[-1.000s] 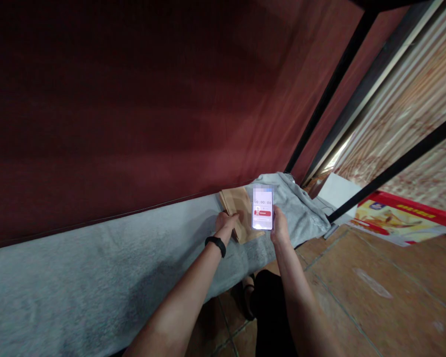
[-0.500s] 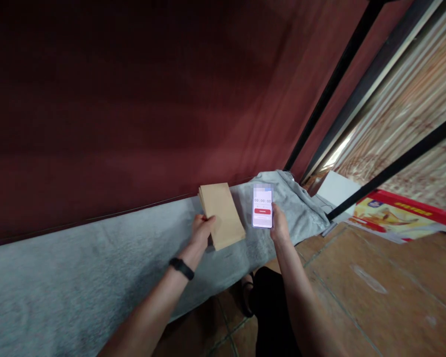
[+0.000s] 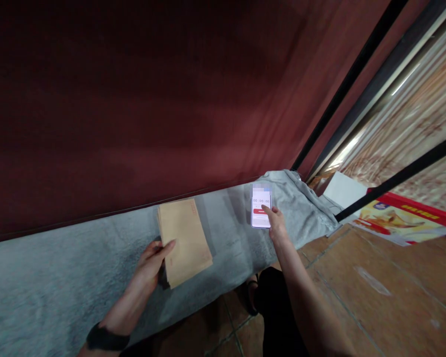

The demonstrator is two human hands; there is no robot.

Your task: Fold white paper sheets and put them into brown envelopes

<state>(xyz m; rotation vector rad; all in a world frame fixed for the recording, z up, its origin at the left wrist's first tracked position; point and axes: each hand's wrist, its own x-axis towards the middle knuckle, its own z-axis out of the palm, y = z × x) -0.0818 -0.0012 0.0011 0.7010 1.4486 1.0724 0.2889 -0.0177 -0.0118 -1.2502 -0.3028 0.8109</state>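
Observation:
My left hand (image 3: 150,264) grips the near left edge of a stack of brown paper envelopes (image 3: 184,238), thumb on top, holding it just over a grey cloth-covered bench (image 3: 59,277). To the right, my right hand (image 3: 276,224) holds up a lit phone (image 3: 261,206) whose screen shows a row of zeros and a red button; the thumb rests on the screen beside that button. A black band is on my left wrist.
A dark red curtain (image 3: 152,109) hangs right behind the bench. Black metal poles (image 3: 357,69) slant across the right side. A white sheet (image 3: 344,191) and a red and yellow printed box (image 3: 401,218) lie on the brown tiled floor (image 3: 375,292).
My left hand has carried the envelope stack leftward and nearer along the bench, away from the phone. The right hand has kept the phone in place, with the thumb now on the screen.

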